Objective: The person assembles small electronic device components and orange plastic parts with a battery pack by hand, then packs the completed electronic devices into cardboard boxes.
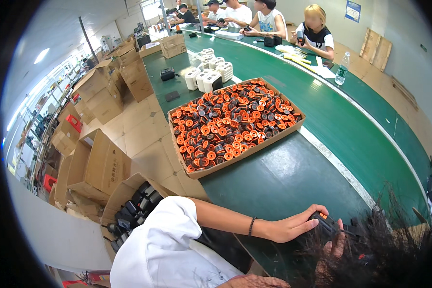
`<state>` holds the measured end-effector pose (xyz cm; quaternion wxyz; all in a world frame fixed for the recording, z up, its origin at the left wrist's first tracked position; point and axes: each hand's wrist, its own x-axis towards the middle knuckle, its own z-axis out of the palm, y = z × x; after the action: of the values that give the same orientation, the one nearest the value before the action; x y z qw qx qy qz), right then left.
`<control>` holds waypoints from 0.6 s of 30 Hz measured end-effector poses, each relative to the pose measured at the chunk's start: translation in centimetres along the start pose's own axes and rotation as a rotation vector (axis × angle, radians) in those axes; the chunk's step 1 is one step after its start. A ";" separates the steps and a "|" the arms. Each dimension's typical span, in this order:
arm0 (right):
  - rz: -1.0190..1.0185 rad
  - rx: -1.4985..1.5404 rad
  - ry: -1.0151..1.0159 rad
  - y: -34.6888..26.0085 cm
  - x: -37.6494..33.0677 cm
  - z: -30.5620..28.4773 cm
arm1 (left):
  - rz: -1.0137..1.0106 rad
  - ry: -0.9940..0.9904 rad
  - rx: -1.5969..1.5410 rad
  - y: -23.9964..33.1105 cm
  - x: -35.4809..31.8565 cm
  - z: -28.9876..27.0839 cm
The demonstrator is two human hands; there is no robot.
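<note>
At the lower right, over the near end of the green table, I hold a small black device with orange buttons [324, 222]. My left hand [295, 227], with a dark beaded bracelet at the wrist, is closed around its left side, thumb and fingers gripping it. My right hand [337, 244] has its fingers against the near right side of the same device. Dark hair covers much of that hand and the device's lower part. Beyond them lies a shallow cardboard tray [247, 152] heaped with orange and black round spools [225, 129].
White canisters [209, 77] and a black device [168, 74] stand behind the tray. A green conveyor belt [321, 110] runs along the right, with a water bottle [342, 69]. Cardboard boxes [101, 161] crowd the left floor; one holds black parts [134, 209]. Several people work farther along.
</note>
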<state>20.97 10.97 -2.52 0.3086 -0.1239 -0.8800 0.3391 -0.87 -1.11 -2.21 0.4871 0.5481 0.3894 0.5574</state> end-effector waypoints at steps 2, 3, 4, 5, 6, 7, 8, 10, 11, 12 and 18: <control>-0.170 -0.201 -0.031 -1.3 0.7 -0.3 | -0.013 0.006 0.008 0.2 0.1 -0.2; -0.252 -0.305 -0.043 -1.7 1.0 -0.4 | -0.019 -0.003 -0.015 0.2 0.4 -0.3; -0.334 -0.408 -0.055 -1.9 1.1 -0.2 | -0.026 -0.012 -0.038 0.2 0.5 -0.4; -0.333 -0.408 -0.053 -1.0 0.5 1.1 | -0.027 -0.014 -0.037 0.3 0.7 -0.4; -0.031 0.073 0.219 0.4 -0.2 3.4 | -0.015 -0.013 -0.023 0.4 0.7 -0.4; 0.280 0.557 0.475 1.9 -1.0 4.6 | -0.002 -0.012 -0.009 0.5 0.7 -0.4; 0.270 0.536 0.482 1.4 -1.3 4.4 | 0.016 -0.025 -0.014 0.6 0.5 -0.3; 0.354 0.539 0.400 1.5 -1.4 3.7 | 0.052 -0.029 0.016 0.6 0.6 -0.3; 0.395 0.538 0.359 1.4 -1.5 3.2 | 0.052 -0.029 0.014 0.6 0.6 -0.3; 0.438 0.536 0.316 1.3 -1.7 2.7 | 0.055 -0.022 0.006 0.6 0.6 -0.1; 0.422 0.433 0.238 -4.6 -0.3 1.9 | 0.044 -0.023 0.043 0.8 -0.3 0.4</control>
<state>19.98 6.40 -0.69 0.3512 -0.2739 -0.7001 0.5581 -0.63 -1.57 -1.51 0.4672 0.5732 0.3834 0.5533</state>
